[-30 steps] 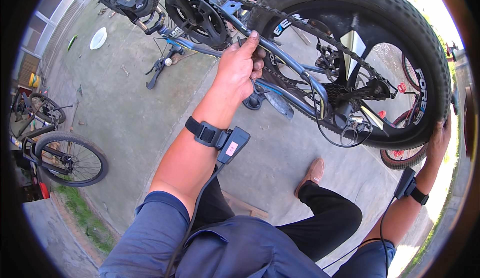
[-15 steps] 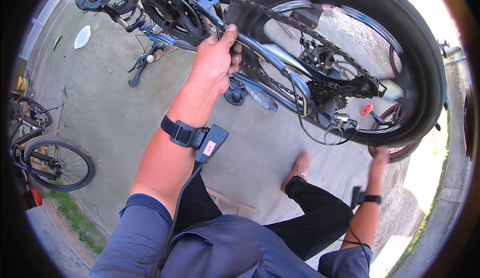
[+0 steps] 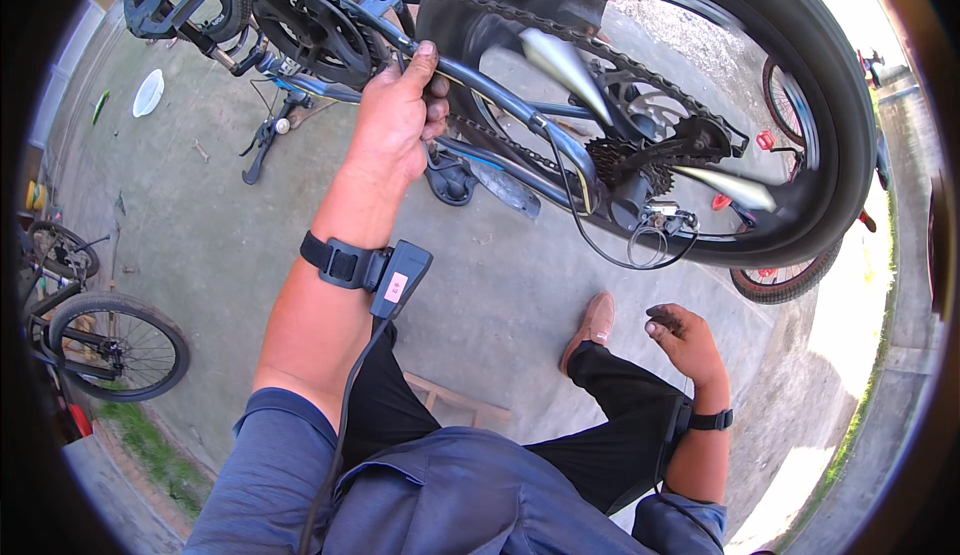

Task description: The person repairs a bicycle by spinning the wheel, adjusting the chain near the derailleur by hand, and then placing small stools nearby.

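Note:
An upside-down bicycle with a blue-grey frame fills the top of the head view. My left hand (image 3: 392, 120) is wrapped round a frame tube (image 3: 500, 105) beside the crank. The fat rear wheel (image 3: 845, 145) is blurred, as if spinning, and pale spoke-like pieces smear inside it. The chain (image 3: 560, 30) runs from the chainring (image 3: 315, 35) back to the rear sprockets (image 3: 625, 165). Below the wheel, apart from it, my right hand (image 3: 692, 345) is held with loosely curved, blackened fingers and nothing visible in them. The derailleur (image 3: 668, 220) and a looped cable hang near the hub.
A pedal (image 3: 175, 0) sticks out at the upper left. On the concrete lie a white bowl (image 3: 149, 93) and a brake lever (image 3: 262, 150). Another bicycle's wheel (image 3: 120, 347) is at the left. A further small wheel (image 3: 790, 277) shows behind the tyre at the right.
My right hand has come away from the lower edge of the tyre, down and left toward my knee. The bicycle and my left hand appear slightly farther left and up; the left grip stays.

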{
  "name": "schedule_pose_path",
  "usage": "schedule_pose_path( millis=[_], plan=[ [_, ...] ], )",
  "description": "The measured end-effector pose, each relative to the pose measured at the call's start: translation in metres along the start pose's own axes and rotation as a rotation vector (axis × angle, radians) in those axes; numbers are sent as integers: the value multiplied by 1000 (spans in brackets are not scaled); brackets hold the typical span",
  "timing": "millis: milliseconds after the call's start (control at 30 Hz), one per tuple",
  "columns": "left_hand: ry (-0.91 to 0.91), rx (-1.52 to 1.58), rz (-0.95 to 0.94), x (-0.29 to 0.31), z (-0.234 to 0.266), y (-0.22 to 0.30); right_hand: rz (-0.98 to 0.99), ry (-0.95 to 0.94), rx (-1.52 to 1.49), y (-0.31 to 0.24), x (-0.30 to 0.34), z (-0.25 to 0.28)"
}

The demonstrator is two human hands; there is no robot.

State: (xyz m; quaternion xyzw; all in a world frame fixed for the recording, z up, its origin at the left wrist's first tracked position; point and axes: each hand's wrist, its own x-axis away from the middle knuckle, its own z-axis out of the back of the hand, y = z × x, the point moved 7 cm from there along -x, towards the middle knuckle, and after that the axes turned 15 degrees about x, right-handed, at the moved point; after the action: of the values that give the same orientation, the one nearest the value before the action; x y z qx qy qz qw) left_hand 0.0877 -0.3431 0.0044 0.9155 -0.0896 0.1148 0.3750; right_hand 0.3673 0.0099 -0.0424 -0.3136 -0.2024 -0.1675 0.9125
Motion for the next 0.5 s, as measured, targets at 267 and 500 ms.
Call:
schedule_pose_path(
  millis=[267,500],
  plan=[
    [-9,-4,-11,-1,2,-1,209,32,-64,-69,6,-36],
    [-1,-4,-26,-1,3,-1,333,763,-74,-98,22,32]
  ],
)
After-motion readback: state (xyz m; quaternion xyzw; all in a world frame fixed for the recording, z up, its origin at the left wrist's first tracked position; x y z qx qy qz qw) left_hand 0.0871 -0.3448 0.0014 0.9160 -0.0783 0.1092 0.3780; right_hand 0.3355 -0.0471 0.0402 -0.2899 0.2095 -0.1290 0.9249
